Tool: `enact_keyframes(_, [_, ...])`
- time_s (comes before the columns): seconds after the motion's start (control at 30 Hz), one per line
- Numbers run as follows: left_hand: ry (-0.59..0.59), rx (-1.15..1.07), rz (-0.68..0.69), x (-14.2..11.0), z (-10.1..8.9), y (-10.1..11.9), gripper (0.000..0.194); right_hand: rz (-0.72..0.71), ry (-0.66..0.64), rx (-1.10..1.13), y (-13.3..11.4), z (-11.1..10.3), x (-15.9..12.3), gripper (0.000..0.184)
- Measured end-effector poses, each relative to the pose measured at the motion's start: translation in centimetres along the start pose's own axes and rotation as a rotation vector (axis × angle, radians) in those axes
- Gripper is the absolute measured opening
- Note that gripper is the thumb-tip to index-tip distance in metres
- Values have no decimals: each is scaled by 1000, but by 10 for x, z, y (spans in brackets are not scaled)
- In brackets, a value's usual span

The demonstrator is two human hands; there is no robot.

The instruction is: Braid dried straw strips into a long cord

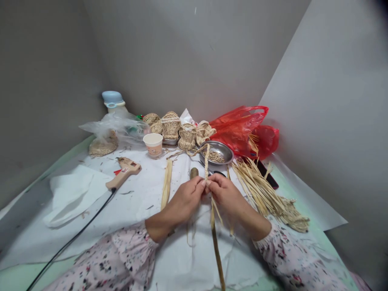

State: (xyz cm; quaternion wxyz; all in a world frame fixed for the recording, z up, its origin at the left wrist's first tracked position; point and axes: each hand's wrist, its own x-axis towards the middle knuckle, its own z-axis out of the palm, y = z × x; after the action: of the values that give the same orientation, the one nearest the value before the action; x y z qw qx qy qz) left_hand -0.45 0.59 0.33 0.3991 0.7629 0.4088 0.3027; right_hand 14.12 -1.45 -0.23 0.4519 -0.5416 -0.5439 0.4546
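A pale straw braid (206,163) stands up between my two hands, its top end in front of the metal bowl. My left hand (189,194) pinches it from the left with thumb and fingers. From the right, my right hand (226,194) pinches the same spot, and the thumbs nearly meet. Loose strands hang below the pinch, among them a long brown strip (216,246) that runs down toward the table's near edge. Just beyond my left hand is a brownish-green cylinder (194,172). Dark scissor handles (218,173) show partly behind my right hand.
A glue gun (124,174) with a black cord lies left. Behind are a paper cup (153,145), woven straw pieces (171,127), a metal bowl (222,151) and a red plastic bag (239,129). Straw strips (260,186) lie at right, beside a dark phone-like object (268,173). Walls enclose the table.
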Motion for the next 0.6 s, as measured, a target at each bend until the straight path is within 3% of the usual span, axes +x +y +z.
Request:
enact_keyframes(0.23, [-78,50,6,2,-2,-6,32,-65,-80,-168,-5,-8,0,15])
enact_keyframes(0.43, [-133,-175,-107,6,-3,-8,33,-161,-134,-362,-14,-19,3,18])
enact_keyframes(0.6, [-81,-230,-197,5,2,-7,31,-58,-152,-413,-17,-26,3,22])
